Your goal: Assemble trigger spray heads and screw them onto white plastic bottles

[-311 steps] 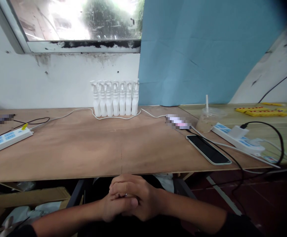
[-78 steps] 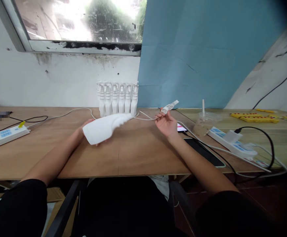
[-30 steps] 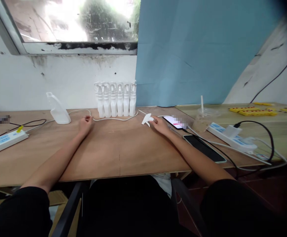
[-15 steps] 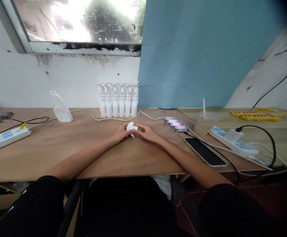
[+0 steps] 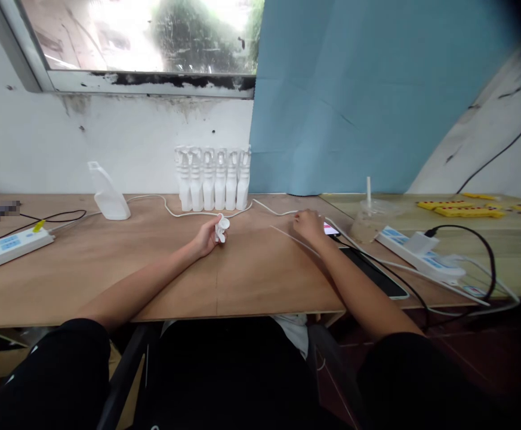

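Note:
My left hand (image 5: pixel 207 235) is closed around a white plastic spray head (image 5: pixel 221 229), held just above the wooden table. Well to the right, my right hand (image 5: pixel 308 226) is curled with its knuckles up, beside a lit phone (image 5: pixel 330 228) that it partly covers. What its fingers hold, if anything, is hidden. A thin whitish tube (image 5: pixel 291 237) slants across the table and passes out of sight at my right forearm. Several white spray bottles (image 5: pixel 219 188) stand upright in a row by the wall. One white bottle without a spray head (image 5: pixel 111 200) stands apart at the left.
Power strips lie at the left (image 5: pixel 12 248) and right (image 5: pixel 421 257), with cables trailing. A dark-screened phone (image 5: pixel 374 273) lies near the right forearm. Behind it are a plastic cup with a straw (image 5: pixel 367 221) and yellow items (image 5: pixel 466 209). A white cable runs along the back.
My right hand has let go of the white spray head and moved right, to the lit phone. My left hand has shifted slightly left and up, still holding the head, now turned. More of the tube shows.

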`<control>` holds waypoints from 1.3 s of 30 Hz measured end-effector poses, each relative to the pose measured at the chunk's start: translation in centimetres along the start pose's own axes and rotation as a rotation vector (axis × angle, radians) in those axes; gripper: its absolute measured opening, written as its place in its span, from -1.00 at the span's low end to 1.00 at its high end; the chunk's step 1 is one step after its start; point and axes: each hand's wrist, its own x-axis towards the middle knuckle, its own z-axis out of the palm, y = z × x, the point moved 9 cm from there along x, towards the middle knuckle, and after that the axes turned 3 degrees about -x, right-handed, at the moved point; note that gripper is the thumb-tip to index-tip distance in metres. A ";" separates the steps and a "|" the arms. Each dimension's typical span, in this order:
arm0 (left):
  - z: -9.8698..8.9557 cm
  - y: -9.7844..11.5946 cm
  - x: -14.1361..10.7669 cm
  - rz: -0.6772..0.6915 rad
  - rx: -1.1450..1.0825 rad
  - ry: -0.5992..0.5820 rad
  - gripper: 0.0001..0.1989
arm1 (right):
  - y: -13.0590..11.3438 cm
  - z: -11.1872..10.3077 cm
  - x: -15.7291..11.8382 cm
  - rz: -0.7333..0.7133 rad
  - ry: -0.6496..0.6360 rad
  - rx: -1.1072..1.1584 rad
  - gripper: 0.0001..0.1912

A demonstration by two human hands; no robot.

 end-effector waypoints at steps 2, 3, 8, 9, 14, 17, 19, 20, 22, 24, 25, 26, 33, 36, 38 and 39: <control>0.0 0.0 0.0 -0.019 -0.005 -0.006 -0.71 | 0.7 0.5 -0.3 0.045 -0.090 -0.097 -0.67; 0.0 -0.1 0.0 -0.030 -0.006 -0.010 -0.70 | 0.9 0.8 -0.5 0.060 -0.124 -0.110 -0.67; 0.2 -0.3 -0.1 -0.058 0.011 -0.025 -0.65 | 0.6 0.1 -0.5 0.035 -0.109 -0.060 -0.67; 0.2 -0.3 -0.1 -0.057 0.017 -0.025 -0.63 | 0.1 -0.9 -0.3 0.003 -0.025 -0.003 -0.66; 0.1 -0.5 0.2 -0.009 0.061 0.026 -0.59 | -2.2 -6.2 -1.3 -0.107 0.371 0.764 -0.73; -0.3 -0.5 0.4 0.027 0.094 0.068 -0.59 | -6.1 -5.0 -2.5 -0.166 0.081 1.341 -0.58; -0.6 -0.5 0.4 0.043 0.117 0.093 -0.58 | -9.4 -4.6 -4.1 -0.262 -0.121 1.521 -0.54; -0.6 -0.4 0.4 0.048 0.128 0.101 -0.58 | -10.5 -4.6 -4.9 -0.298 -0.185 1.554 -0.53; -0.7 -0.4 0.3 0.053 0.147 0.107 -0.56 | -12.0 -4.4 -6.0 -0.349 -0.246 1.565 -0.54; -0.6 -0.3 0.3 0.056 0.161 0.105 -0.55 | -12.7 -4.3 -6.5 -0.383 -0.251 1.533 -0.56; -0.5 -0.3 0.3 0.059 0.167 0.106 -0.55 | -12.7 -4.3 -6.7 -0.396 -0.235 1.502 -0.57; -0.5 -0.3 0.3 0.063 0.173 0.109 -0.55 | -12.7 -4.3 -6.8 -0.411 -0.203 1.460 -0.58; -1.0 -0.7 0.6 0.074 0.222 0.124 -0.55 | -12.0 -6.1 -8.2 -0.522 0.242 0.863 -0.68; -1.0 -0.8 0.6 0.083 0.239 0.121 -0.55 | -12.8 -6.1 -8.7 -0.608 0.252 0.705 -0.71; -1.0 -0.8 0.6 0.099 0.251 0.128 -0.56 | -13.4 -6.0 -8.9 -0.664 0.235 0.630 -0.72; -1.0 -0.8 0.5 0.106 0.260 0.133 -0.56 | -13.7 -6.0 -9.0 -0.687 0.228 0.604 -0.71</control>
